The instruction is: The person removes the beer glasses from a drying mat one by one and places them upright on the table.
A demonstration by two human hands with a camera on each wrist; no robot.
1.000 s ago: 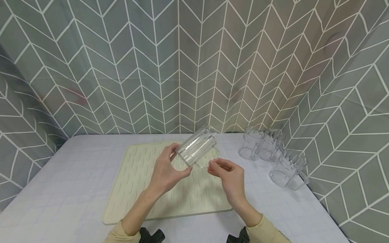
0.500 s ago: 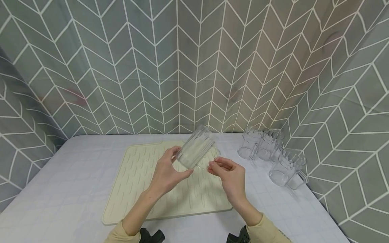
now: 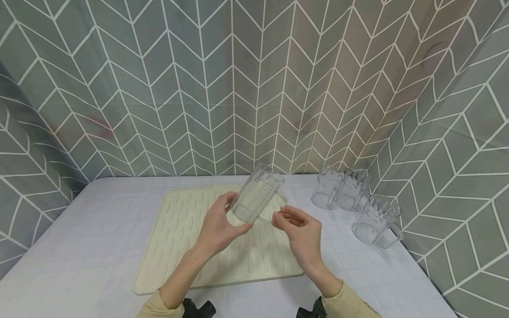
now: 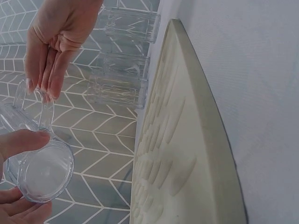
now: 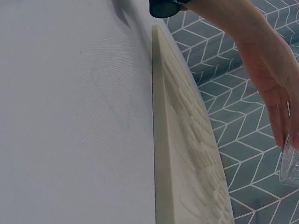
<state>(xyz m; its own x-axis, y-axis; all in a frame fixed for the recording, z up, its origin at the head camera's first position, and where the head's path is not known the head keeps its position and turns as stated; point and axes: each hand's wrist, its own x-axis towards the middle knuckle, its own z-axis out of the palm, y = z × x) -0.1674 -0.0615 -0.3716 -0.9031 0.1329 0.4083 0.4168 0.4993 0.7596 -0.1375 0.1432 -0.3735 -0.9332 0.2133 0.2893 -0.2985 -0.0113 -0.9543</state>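
Observation:
A clear plastic mug (image 3: 256, 194) is held up tilted over the cream ridged mat (image 3: 171, 247), its base toward me and its mouth up and away to the right. My left hand (image 3: 218, 223) grips it near the base, thumb on one side and fingers on the other. With its fingertips my right hand (image 3: 300, 232) pinches the mug's handle. In the left wrist view, the round base of the mug (image 4: 44, 172) and the right fingertips (image 4: 53, 84) at the handle show. The right wrist view has the left hand (image 5: 271, 70) and only a sliver of the mug (image 5: 290, 163).
Three clear mugs stand at the right of the white-covered table (image 3: 79, 247): a back mug (image 3: 328, 187), one beside it (image 3: 351, 190), and a nearer one (image 3: 377, 221) by the right edge. A patterned curtain (image 3: 238, 88) encloses the back and sides.
The mug has turned slightly in the hands, and the bright glare on its side has faded. Both hands have stayed almost in place.

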